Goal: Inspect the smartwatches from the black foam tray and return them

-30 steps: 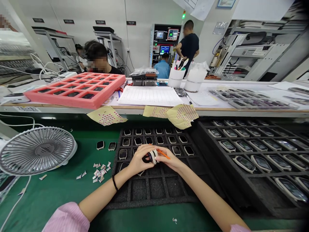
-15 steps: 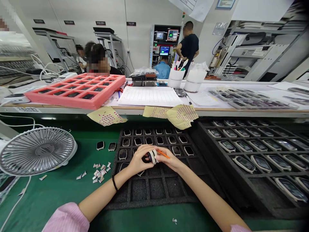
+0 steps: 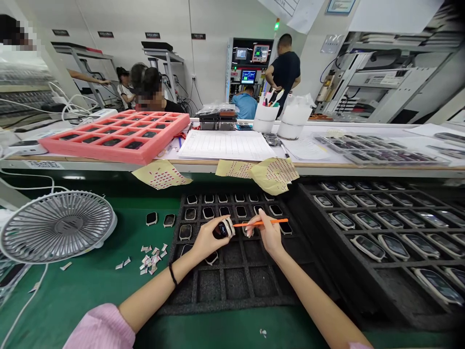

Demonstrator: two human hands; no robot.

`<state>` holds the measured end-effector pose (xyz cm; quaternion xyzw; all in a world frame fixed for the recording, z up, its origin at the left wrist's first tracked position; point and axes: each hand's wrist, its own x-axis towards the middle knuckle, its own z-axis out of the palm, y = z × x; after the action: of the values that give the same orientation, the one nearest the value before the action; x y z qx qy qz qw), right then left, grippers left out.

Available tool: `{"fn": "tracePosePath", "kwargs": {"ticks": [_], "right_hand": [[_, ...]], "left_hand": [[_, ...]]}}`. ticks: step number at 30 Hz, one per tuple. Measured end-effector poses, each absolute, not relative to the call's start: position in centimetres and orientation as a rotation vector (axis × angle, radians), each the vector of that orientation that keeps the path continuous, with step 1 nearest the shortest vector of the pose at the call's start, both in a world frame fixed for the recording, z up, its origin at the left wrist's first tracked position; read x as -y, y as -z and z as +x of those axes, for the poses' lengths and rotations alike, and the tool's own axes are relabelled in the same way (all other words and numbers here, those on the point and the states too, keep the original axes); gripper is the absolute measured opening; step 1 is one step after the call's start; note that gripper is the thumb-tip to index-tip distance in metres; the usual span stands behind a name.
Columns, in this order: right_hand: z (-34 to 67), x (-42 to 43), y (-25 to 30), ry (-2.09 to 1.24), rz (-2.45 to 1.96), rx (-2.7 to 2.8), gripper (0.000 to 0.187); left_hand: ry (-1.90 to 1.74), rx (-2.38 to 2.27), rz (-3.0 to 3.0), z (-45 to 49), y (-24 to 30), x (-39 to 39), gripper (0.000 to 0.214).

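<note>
In my left hand (image 3: 208, 238) is a smartwatch case (image 3: 224, 229) with a dark screen and pale frame, tilted on edge between thumb and fingers. My right hand (image 3: 267, 231) grips a thin orange stick (image 3: 271, 222), its tip at the side of the watch case. Whether the tip touches the case I cannot tell. Beneath both hands lies a black foam tray (image 3: 234, 283) with square pockets. Similar watch cases (image 3: 240, 212) fill its far rows, some partly hidden by my hands. Two more watch cases (image 3: 151, 218) lie on the green mat left of the tray.
A white fan (image 3: 58, 228) stands at left, near small paper scraps (image 3: 148, 261) on the green mat (image 3: 123, 286). Another black tray (image 3: 394, 278) of watches sits right. On the shelf above are a pink foam tray (image 3: 141, 154), paper sheets (image 3: 225, 145) and white cups (image 3: 266, 118). People are beyond.
My right hand has drawn back to the right, away from my left hand, and the orange stick now points left at the watch case. The case's dark screen shows more.
</note>
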<state>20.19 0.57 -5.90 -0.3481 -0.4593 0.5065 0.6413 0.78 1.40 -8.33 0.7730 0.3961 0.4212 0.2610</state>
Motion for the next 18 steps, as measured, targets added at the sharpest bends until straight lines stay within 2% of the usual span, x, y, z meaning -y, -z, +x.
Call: {"fn": "tracePosePath", "kwargs": {"ticks": [12,18], "right_hand": [[19.94,-0.29,6.23,-1.066,-0.854,1.126,0.05],[19.72,0.31,6.1,-0.901,-0.895,1.259,0.052]], "left_hand": [[-1.075,-1.124,2.09,0.73,8.01,-1.24,0.057],[-1.09,-1.146,2.092,0.71,8.25,-1.15,0.059]]}}
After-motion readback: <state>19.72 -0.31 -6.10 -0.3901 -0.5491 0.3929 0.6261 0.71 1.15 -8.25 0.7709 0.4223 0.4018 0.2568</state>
